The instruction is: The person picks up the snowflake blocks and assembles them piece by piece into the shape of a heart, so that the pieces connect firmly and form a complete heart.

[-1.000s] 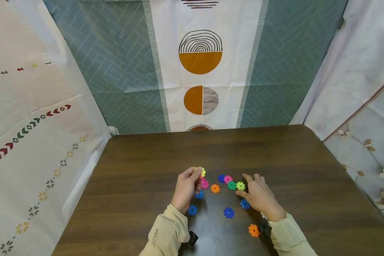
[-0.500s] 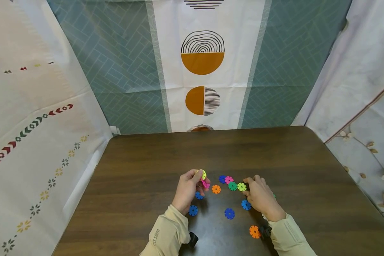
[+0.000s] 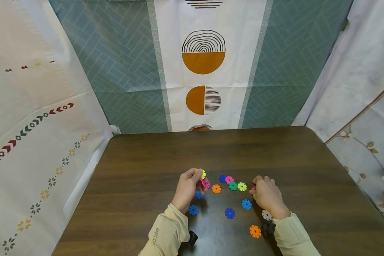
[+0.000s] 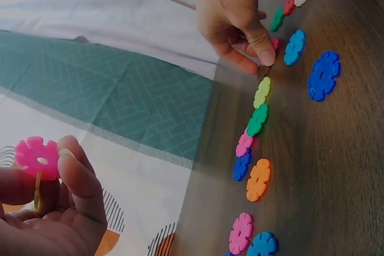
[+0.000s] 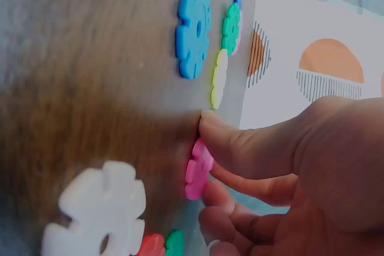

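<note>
My left hand (image 3: 186, 192) is raised over the table, pinching a pink snowflake disc (image 4: 33, 157) with a yellow one (image 4: 37, 193) set edge-on against it. They appear slotted together, though fingers cover part of the joint. My right hand (image 3: 269, 195) is low at the table, thumb and fingers curled round another pink snowflake disc (image 5: 195, 178), partly hidden. Just left of that hand lies a yellow-green disc (image 3: 242, 186), in a row with a green disc (image 3: 233, 186), a pink one (image 3: 229, 180) and a dark blue one (image 3: 222, 179).
Loose on the brown table (image 3: 140, 160) lie an orange disc (image 3: 216, 188), blue discs (image 3: 246, 204), a white disc (image 3: 266, 214) and another orange disc (image 3: 255, 231). Red (image 4: 290, 2) and green (image 4: 276, 19) discs lie beyond my right hand. Patterned cloths (image 3: 121, 71) hang behind.
My right hand has moved right, away from the yellow-green disc, to the pink disc. My left hand stays nearly in place, still holding the pink and yellow discs.
</note>
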The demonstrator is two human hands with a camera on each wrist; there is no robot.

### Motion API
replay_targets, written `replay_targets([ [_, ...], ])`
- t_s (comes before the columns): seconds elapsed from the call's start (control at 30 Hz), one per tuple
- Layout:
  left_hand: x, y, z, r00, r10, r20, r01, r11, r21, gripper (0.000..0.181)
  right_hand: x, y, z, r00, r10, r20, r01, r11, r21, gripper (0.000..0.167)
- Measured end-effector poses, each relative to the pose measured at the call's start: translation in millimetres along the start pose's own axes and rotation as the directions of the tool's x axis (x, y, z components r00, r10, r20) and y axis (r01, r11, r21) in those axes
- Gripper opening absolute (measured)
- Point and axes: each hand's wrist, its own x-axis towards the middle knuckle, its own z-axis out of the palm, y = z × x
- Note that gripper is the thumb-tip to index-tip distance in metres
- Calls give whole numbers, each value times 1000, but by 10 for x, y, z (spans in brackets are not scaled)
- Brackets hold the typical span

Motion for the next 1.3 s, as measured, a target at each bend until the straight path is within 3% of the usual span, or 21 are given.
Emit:
replay_targets([
  [0.27, -16, 33, -8, 1000, 12, -5, -12, 1000, 3, 31, 20, 37, -20, 996, 61, 59, -66, 994, 85, 47],
  [0.47, -16, 63, 1, 999, 38, -20, -38, 999, 19, 31, 11, 26, -92, 990, 86, 108, -103, 980, 167, 30],
  [0.63, -28, 74, 8, 999, 44, -16, -44, 999, 25, 30, -28, -78, -154, 999, 18, 27, -25, 957, 290, 17],
  [0.77, -36, 72, 29, 999, 45, -4, -45, 999, 27, 32, -73, -246, -190, 994, -80, -69, 102, 894, 437, 11],
  [0.87, -39, 79, 58, 999, 54, 10, -54, 998, 36, 33, -103, -394, -228, 974, -165, -158, 222, 842, 491, 12],
  [1.07, -54, 92, 115, 997, 71, 38, -73, 997, 40, 33, -152, -629, -282, 908, -276, -316, 407, 761, 505, 24],
  [1.17, -64, 72, 125, 997, 73, 41, -75, 996, 40, 33, -173, -685, -278, 880, -303, -367, 460, 739, 493, 28],
  [1.3, -71, 61, 141, 996, 74, 49, -76, 996, 42, 33, -184, -714, -270, 860, -323, -395, 494, 719, 489, 27],
])
